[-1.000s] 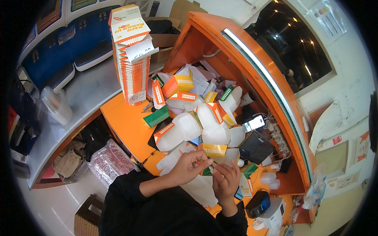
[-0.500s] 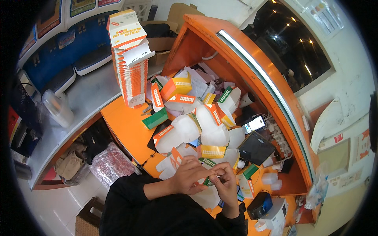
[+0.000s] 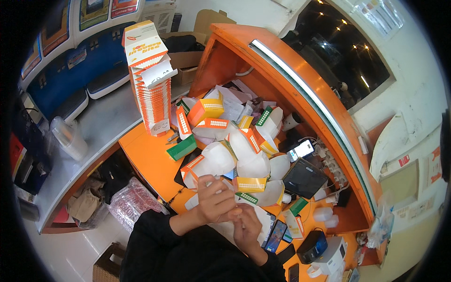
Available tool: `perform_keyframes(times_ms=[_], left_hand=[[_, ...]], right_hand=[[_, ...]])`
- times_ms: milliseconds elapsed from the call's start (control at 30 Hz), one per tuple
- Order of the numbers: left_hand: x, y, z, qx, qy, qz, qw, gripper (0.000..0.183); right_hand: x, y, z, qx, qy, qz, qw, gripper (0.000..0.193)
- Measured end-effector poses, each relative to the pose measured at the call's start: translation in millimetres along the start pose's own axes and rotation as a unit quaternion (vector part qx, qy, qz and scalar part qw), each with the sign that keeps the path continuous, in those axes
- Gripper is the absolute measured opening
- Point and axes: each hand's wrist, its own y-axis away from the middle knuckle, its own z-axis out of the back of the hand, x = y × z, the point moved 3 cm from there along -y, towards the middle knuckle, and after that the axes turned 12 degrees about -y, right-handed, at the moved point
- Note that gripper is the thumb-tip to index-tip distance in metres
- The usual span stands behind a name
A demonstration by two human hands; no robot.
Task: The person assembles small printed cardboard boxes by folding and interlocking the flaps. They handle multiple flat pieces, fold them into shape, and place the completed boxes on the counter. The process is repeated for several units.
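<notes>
Left hand [image 3: 215, 203] and right hand [image 3: 247, 228] together; cannot tell whether they grip anything.
Likely step: fingertip work, calling next for a steady pinch. Yellow-edged carton [image 3: 251, 184] lies just beyond them.

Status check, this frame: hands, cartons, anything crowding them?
Left hand and right hand close together, fingers curled; anything held is hidden. Cartons heaped just beyond. Phone to the right hand's right.

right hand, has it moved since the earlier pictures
Yes, the right hand has moved leftward, farther from the dark tablet on the orange counter.
</notes>
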Motion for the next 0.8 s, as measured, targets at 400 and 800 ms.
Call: perform_keyframes(times_ms=[400,800], left_hand=[[-18.9,9.1,-16.8,0.289,0.579,0.362,0.671,0.021],[-6.7,7.9,-8.0,0.136,0.535,0.415,0.723,0.023]], right_hand=[[-33.5,-6.5,27.6,-0.159,-0.068,-0.078,0.982,0.028],[-18.0,5.2,17.9,-0.102,-0.249,-0.035,0.963,0.030]])
